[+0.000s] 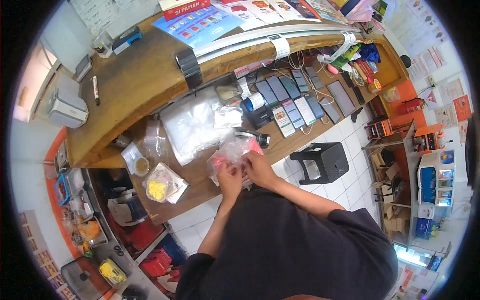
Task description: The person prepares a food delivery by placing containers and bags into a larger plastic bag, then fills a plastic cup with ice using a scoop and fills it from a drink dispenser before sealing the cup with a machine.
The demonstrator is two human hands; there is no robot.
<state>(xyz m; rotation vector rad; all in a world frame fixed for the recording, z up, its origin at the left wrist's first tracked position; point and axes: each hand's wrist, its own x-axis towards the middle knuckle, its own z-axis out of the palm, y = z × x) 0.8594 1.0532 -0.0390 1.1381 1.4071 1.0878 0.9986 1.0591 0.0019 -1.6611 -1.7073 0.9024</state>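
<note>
At the front edge of the wooden counter, a clear plastic bag (234, 148) with something red and pink inside lies before me. The fingers of my left hand (230, 180) pinch its gathered plastic from the near left. My right hand (258, 168) grips the same bag's plastic from the right, close to the left fingertips. Parts of the bag are hidden under both hands. Just beyond it lies a black device (258, 138), perhaps a stapler or tape dispenser. A stack of clear plastic bags (191, 123) spreads out to the far left.
Several phones (294, 112) with charging cables cover the counter's right side, beside a small black receipt printer (258, 114). A tub of yellow pieces (156, 190) stands at the left. Above runs a raised wooden shelf (131, 75). A black plastic stool (328, 163) stands on the tiled floor.
</note>
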